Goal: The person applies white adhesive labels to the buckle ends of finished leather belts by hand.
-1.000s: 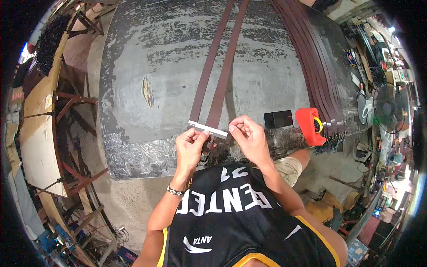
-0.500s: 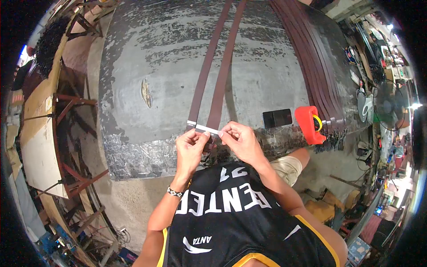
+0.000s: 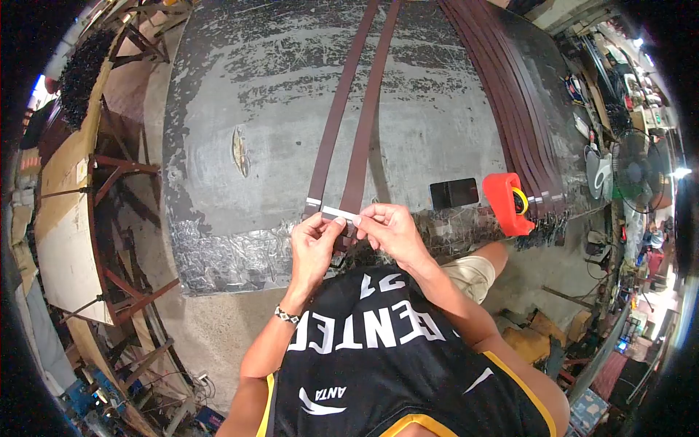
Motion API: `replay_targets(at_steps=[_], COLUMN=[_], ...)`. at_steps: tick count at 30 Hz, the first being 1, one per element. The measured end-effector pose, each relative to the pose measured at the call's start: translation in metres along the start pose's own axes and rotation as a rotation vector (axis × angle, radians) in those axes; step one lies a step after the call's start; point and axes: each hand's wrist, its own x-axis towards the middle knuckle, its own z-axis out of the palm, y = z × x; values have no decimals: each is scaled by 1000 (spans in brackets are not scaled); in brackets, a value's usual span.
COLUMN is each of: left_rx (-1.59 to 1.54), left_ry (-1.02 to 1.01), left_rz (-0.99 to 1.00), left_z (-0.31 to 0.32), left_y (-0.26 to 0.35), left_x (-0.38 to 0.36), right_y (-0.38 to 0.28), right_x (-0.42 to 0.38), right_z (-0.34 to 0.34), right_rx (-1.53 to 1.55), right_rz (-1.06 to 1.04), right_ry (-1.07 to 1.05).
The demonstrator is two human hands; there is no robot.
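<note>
Left hand (image 3: 313, 239) and right hand (image 3: 387, 227) pinch a white strip (image 3: 338, 213) across the near end of a brown strap (image 3: 364, 146); a second strap (image 3: 333, 138) lies alongside. Right of the right hand, a phone (image 3: 453, 193), then a red dispenser (image 3: 501, 205), rest on the table (image 3: 284, 164).

Shown before the torso (image 3: 386, 357), with left forearm (image 3: 277, 339) and right forearm (image 3: 459, 306) converging: left hand (image 3: 315, 238) and right hand (image 3: 393, 229) close together, both pinching.

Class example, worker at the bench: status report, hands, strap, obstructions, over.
Left hand and right hand pinching white tape on the right-hand strap. Phone and red dispenser off to the right, clear of both hands.
</note>
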Motion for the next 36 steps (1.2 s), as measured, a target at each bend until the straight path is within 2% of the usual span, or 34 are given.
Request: replay_targets(at_steps=[6,18,21,24,27,30,33,36], left_rx=[-59,-57,70,173,190,381,429,323], left_ry=[-4,52,151,303,339,304,333,319], left_rz=[-27,12,131,374,338,324,476,379], left_z=[0,1,-3,5,14,10,9,12], left_y=[-4,-7,-20,-21,-3,-4,-10,-10], left_x=[1,-1,1,0,-10,-11,-6,-7], right_y=[5,13,12,11,13,11,10,8], right_x=[2,7,8,7,7,6,7,6], right_z=[4,4,2,2,3,4,3,3], right_rx=[124,221,232,234,229,219,172,138], right_rz=[84,59,60,63,54,58,66,44], right_ry=[37,12,-4,-15,-18,-22,-15,-17])
